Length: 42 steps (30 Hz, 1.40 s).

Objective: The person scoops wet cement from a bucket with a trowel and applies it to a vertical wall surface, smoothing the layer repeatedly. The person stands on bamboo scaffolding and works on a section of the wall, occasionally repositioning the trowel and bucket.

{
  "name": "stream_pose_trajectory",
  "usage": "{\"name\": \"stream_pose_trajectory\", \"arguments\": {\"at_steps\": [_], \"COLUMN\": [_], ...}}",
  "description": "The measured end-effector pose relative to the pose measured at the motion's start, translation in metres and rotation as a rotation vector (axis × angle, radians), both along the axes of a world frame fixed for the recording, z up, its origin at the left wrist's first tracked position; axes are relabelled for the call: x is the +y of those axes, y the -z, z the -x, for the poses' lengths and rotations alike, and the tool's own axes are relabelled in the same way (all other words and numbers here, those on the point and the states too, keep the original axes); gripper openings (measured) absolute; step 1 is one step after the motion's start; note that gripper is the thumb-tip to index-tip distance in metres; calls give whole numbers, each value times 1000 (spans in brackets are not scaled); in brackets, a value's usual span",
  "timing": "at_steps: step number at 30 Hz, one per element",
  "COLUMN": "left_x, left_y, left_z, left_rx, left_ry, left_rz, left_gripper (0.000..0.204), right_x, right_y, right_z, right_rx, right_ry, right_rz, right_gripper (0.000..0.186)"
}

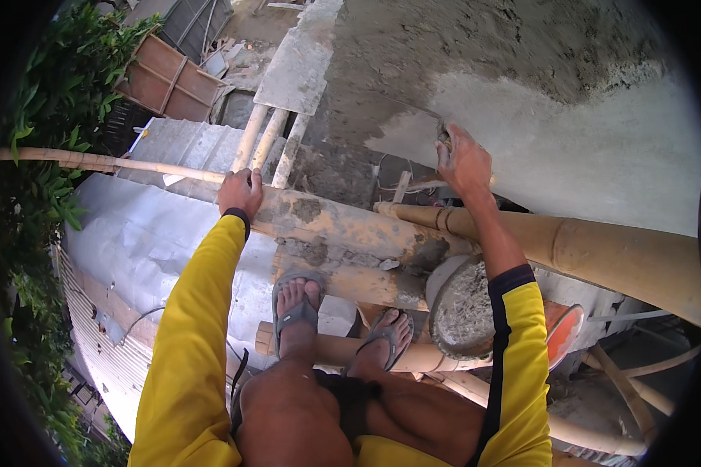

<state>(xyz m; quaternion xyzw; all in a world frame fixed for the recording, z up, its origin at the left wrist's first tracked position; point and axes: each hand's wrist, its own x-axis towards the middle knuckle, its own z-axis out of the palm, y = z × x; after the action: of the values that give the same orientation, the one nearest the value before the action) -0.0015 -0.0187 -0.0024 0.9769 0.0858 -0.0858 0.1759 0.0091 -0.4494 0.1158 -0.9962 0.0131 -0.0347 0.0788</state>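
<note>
My right hand (466, 162) is raised against the wall (553, 140), its fingers closed round a trowel (445, 138). The trowel is seen nearly edge-on, and most of it is hidden. Wet grey plaster (491, 47) covers the wall's far part, with a paler, smoother surface nearer to me. Out to the left, my left hand (241, 192) has its fingers curled over a thin bamboo pole (163, 167), by the end of a mortar-stained plank (327, 222). Below my right forearm stands a bucket (438, 300) of wet mortar (467, 311).
My sandalled feet (297, 300) are on bamboo scaffolding (335, 350). A thick bamboo pole (592, 245) crosses at the right, above an orange-rimmed container (562, 331). Metal roofing (163, 241) lies lower down at left, beside leafy branches (47, 179). A mortar-spattered board (296, 70) rests on poles ahead.
</note>
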Motion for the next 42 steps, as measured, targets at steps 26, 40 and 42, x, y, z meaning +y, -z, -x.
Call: {"name": "stream_pose_trajectory", "arguments": {"at_steps": [26, 40, 42], "left_x": [5, 0, 0], "left_y": [-1, -6, -6], "left_z": [2, 3, 3], "left_rx": [-17, -38, -33], "left_ry": [19, 14, 29], "left_rz": [47, 21, 37], "left_gripper": [45, 46, 45], "right_x": [-18, 16, 10], "right_y": [61, -10, -17], "right_z": [-30, -12, -8], "right_rx": [386, -18, -115], "right_ry": [5, -34, -28], "right_rz": [40, -56, -92], "right_gripper": [51, 32, 33]}}
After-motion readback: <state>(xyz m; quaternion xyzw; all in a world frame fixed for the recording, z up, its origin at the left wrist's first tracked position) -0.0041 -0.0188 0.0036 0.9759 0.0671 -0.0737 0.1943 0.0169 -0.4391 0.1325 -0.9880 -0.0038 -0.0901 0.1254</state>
